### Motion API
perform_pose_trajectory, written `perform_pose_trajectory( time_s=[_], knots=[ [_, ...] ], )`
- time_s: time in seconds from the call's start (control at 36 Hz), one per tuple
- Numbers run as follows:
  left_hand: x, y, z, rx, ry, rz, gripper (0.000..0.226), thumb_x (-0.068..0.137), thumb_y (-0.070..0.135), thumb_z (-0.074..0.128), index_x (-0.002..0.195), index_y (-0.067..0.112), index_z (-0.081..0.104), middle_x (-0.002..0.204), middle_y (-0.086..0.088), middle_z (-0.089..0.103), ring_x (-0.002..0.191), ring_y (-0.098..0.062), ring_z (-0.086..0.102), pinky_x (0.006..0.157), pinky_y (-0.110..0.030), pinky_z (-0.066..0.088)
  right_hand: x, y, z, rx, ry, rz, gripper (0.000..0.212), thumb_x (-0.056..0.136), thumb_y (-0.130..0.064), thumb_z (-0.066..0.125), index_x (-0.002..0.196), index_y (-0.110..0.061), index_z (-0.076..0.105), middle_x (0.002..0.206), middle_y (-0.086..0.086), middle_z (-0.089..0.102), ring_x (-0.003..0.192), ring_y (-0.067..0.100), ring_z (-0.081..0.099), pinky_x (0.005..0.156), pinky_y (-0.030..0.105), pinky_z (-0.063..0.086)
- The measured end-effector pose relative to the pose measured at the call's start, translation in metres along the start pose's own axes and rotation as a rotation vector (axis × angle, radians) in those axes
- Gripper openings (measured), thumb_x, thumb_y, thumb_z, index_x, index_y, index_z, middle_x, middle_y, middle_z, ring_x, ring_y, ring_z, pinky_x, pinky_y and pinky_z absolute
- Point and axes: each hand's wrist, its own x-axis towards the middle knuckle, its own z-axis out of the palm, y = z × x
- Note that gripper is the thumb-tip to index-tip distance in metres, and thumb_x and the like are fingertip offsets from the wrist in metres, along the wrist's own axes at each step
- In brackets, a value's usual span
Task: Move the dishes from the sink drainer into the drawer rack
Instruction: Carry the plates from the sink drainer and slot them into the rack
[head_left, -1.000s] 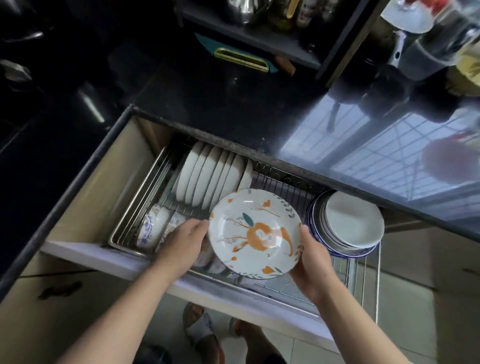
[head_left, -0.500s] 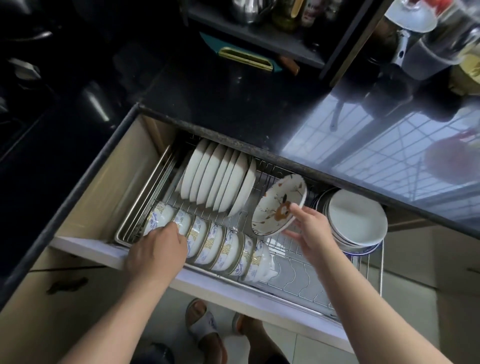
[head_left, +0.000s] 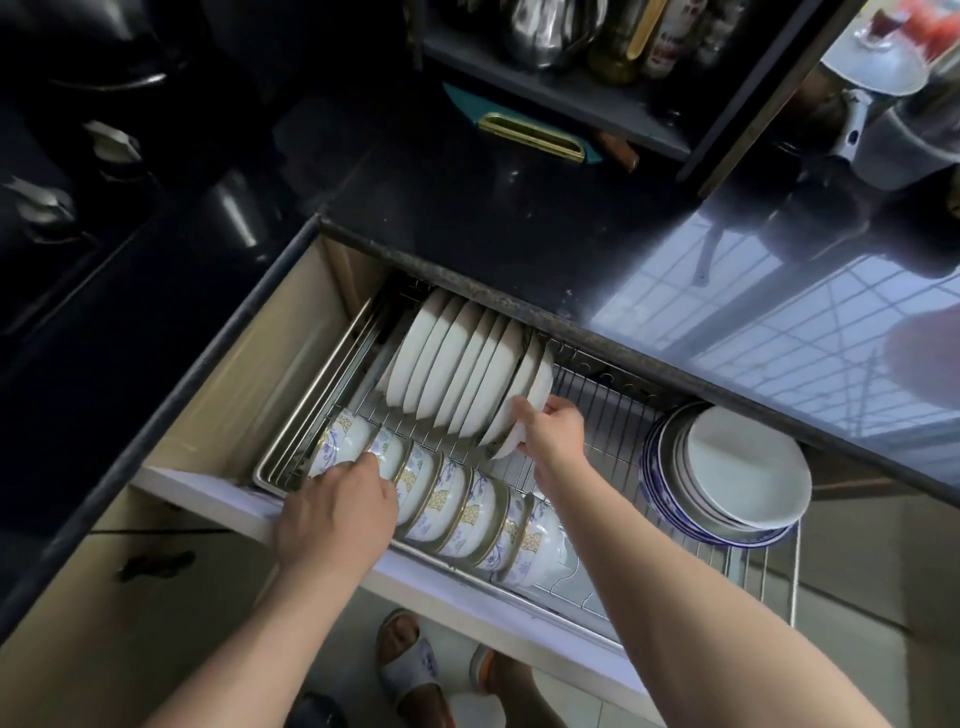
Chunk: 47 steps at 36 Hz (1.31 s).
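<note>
While the black countertop (head_left: 467, 218) overhangs the drawer rack (head_left: 597, 410), right hand (head_left: 553, 434) fingers pinch a plate (head_left: 530, 395).

Bare forearms (head_left: 691, 613), pale slippers (head_left: 410, 670)

One head-worn view looks steeply down, close over the drawer rack (head_left: 597, 410)

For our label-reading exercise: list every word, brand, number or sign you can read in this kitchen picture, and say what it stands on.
No text can be read.
Bottles on the shelf: the labels show print, too blurred to read.
Bowls in the drawer rack: floral pattern only, no writing.
Plates: plain, no marks.
</note>
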Motion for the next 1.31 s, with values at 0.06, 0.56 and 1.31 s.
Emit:
perform_pose_trajectory(
  time_s=[0.06,0.56,1.31],
  knots=[
    [0.0,-0.001,0.0,-0.003,-0.004,-0.002,0.023,0.101,0.031,0.037,0.088,0.022,0.054,0.074,0.005,0.054,0.065,-0.023,0.055,0.058,-0.032,0.041,0.004,-0.003,0.006,-0.007,0.019,-0.01,0.053,0.087,-0.029,0.079,0.129,-0.009,0.053,0.104,0.004,0.07,0.102,0.027,0.07,0.099,0.053,0.054],
    [0.0,-0.001,-0.001,0.005,0.009,0.009,0.022,0.102,0.029,0.037,0.088,0.022,0.053,0.084,-0.001,0.068,0.064,-0.024,0.051,0.059,-0.034,0.034,0.006,0.002,0.002,-0.16,-0.006,-0.067,0.076,0.088,-0.056,0.069,0.147,-0.018,0.042,0.142,0.007,0.056,0.124,0.027,0.059,0.104,0.046,0.05],
    [-0.001,-0.004,0.005,-0.016,0.071,0.047,0.024,0.102,0.025,0.038,0.079,0.021,0.045,0.067,0.003,0.053,0.054,-0.02,0.048,0.053,-0.033,0.031,0.006,-0.058,0.033,-1.396,0.283,-0.522,0.035,0.093,-0.022,0.041,0.096,-0.01,0.073,0.097,0.012,0.074,0.089,0.032,0.07,0.079,0.038,0.058]
  ],
)
